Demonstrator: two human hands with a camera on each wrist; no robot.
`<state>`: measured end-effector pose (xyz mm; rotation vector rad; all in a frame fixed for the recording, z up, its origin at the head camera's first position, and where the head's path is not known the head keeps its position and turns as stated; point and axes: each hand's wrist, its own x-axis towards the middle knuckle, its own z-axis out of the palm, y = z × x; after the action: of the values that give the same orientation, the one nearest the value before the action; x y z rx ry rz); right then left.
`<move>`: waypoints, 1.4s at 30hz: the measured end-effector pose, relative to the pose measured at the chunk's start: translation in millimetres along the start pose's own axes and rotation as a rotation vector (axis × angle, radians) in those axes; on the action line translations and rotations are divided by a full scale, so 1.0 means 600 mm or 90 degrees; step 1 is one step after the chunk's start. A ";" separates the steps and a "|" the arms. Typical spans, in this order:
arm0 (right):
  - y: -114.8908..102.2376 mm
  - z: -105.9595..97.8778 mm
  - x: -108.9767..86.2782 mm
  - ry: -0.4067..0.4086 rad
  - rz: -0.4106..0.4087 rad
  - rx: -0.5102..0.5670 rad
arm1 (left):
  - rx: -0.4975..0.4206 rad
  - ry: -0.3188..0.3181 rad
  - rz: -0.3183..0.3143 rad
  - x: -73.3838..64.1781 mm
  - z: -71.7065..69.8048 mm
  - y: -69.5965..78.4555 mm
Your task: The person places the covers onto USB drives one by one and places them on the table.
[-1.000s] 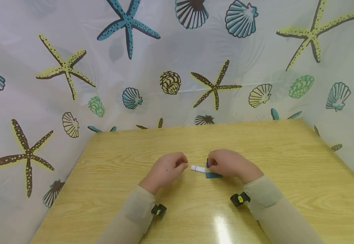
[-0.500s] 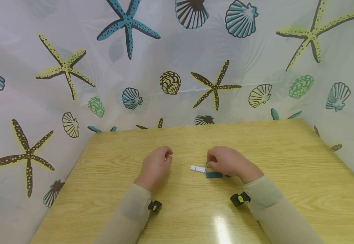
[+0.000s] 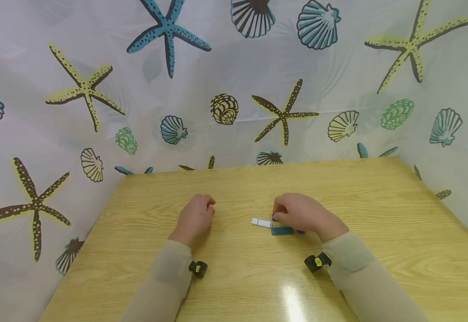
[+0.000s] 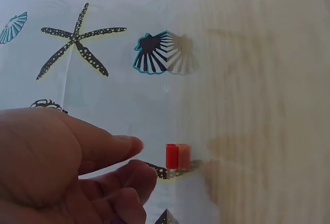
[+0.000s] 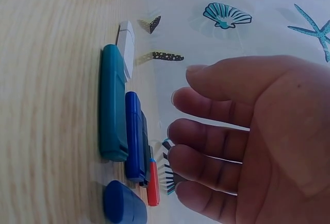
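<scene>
My left hand [image 3: 193, 219] is over the left-middle of the table, fingers loosely bent with nothing between them. Just beyond its fingertips, in the left wrist view, a small red block-like piece [image 4: 172, 156] rests on the table. My right hand [image 3: 300, 212] hovers over a cluster of small sticks, its fingers [image 5: 206, 136] gently curved and holding nothing. Below it lie a teal stick [image 5: 112, 105] and a white USB stick [image 5: 126, 49]. Alongside are a blue stick [image 5: 134, 136], a slim red one [image 5: 153, 183] and a dark blue cap-like piece [image 5: 121, 203].
The wooden table [image 3: 234, 277] is bordered at the back and sides by a white curtain [image 3: 202, 156] printed with starfish and shells. Each sleeve carries a small black wrist camera, the left one [image 3: 197, 268] and the right one [image 3: 317, 262].
My left hand has moved left, away from the white USB stick. My right hand has risen slightly, uncovering the dark blue piece beside the teal stick; the sticks stay put.
</scene>
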<state>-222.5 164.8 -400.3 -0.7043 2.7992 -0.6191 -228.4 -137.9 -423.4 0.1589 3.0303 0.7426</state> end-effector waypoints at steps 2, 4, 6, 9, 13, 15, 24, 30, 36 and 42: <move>0.000 -0.005 0.001 -0.003 0.000 0.003 | 0.002 -0.016 0.001 0.002 -0.003 -0.001; 0.002 -0.011 0.003 0.000 0.001 -0.002 | 0.006 -0.029 0.002 0.005 -0.006 -0.001; 0.003 -0.016 0.005 0.007 0.001 -0.008 | 0.014 -0.042 0.004 0.009 -0.008 -0.003; 0.006 -0.025 0.007 0.020 -0.002 -0.020 | 0.021 -0.059 0.008 0.014 -0.009 -0.005; 0.009 -0.037 0.007 0.029 -0.004 -0.027 | 0.003 -0.077 -0.001 0.017 -0.007 -0.008; 0.011 -0.043 0.006 0.038 -0.005 -0.036 | -0.005 -0.084 -0.007 0.018 -0.006 -0.009; 0.034 -0.057 0.008 0.090 0.037 -0.021 | -0.035 -0.093 -0.027 0.010 -0.004 -0.017; 0.051 -0.046 0.008 0.119 0.090 -0.005 | -0.037 -0.107 -0.035 0.007 -0.001 -0.019; 0.056 -0.022 0.010 0.119 0.091 -0.010 | -0.033 -0.113 -0.042 0.004 0.004 -0.021; 0.063 0.008 0.004 0.102 0.050 -0.051 | -0.027 -0.111 -0.041 -0.002 0.008 -0.025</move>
<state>-238.5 192.5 -421.5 -0.5794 2.9974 -0.5757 -228.3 -149.1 -434.7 0.1182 2.8382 0.7455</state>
